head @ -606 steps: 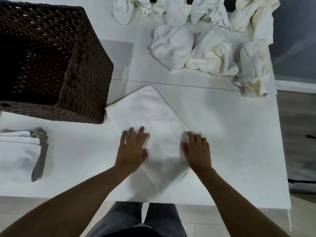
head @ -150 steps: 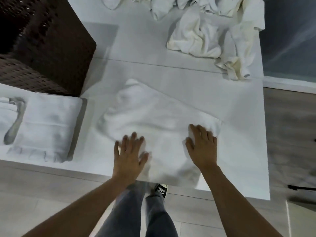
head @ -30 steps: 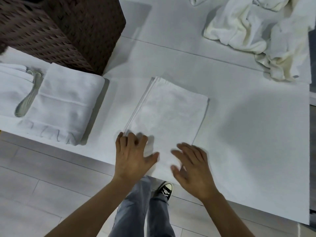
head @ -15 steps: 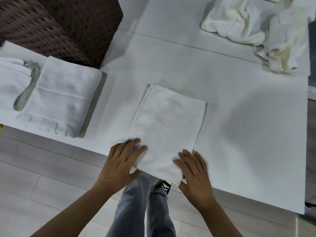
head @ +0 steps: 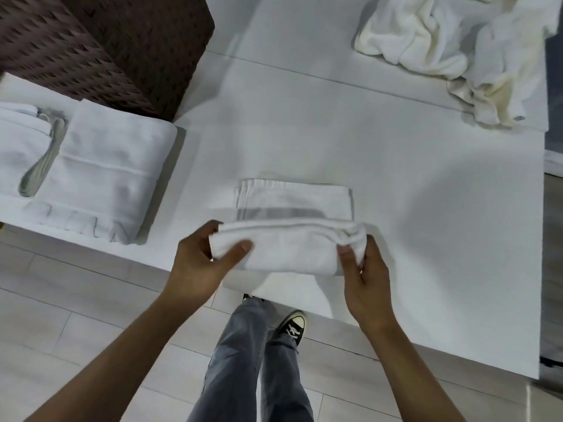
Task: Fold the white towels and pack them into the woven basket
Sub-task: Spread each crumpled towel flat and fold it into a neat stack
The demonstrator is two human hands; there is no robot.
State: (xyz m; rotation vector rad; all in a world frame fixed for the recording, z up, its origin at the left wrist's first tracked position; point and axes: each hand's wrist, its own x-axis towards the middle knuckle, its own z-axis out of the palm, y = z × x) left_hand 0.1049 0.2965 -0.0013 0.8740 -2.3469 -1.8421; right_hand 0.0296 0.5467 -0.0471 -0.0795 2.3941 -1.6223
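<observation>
Around my work lies a white flat desk (head: 396, 184). At its far left corner stands the dark brown woven basket (head: 122, 47), its top cut off by the frame edge so I cannot see inside it. Just in front of the basket, near the desk's left edge, sits a thick folded white towel (head: 112, 169), and beside it a second folded white towel (head: 15, 147) that runs out of view on the left; a grey shadowed gap shows between the two. At the far right corner a heap of crumpled cream-white towels (head: 451, 41) spreads to the desk's edge, partly cut off at the top. Nothing lies between the towel I hold and the basket but bare desk. Below the desk I see pale grey floorboards (head: 76, 330), my grey jeans (head: 243, 360) and a black-and-white canvas sneaker (head: 291, 325); the other foot is mostly hidden under the desk's edge.

The white towel being folded (head: 289, 236) lies at the near edge of the desk, its near half lifted and doubled over toward the far half, which still lies flat. My left hand (head: 201, 263) grips the raised fold's left end, thumb on top, fingers hidden behind the cloth. My right hand (head: 362, 278) pinches the right end, thumb pressed into the bunched corner.
</observation>
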